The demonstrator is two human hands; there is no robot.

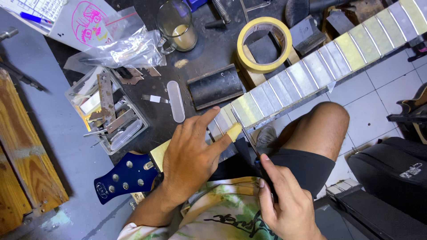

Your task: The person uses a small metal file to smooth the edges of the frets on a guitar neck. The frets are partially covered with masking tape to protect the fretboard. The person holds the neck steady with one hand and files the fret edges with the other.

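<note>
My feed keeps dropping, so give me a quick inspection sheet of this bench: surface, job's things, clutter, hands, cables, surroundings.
Surface: dark workbench, scuffed and crowded.
Job's things: guitar neck lying across the bench, its fingerboard covered in tape strips between the frets; blue headstock at the near end; thin blade resting on the neck.
Clutter: tape roll, glass mug, clear plastic box of metal tools, plastic bag, dark block.
Hands: left hand pressing on the neck; right hand gripping the blade's dark handle.
Cables: nothing seen.
Surroundings: white tiled floor, black case, wooden plank.
</note>
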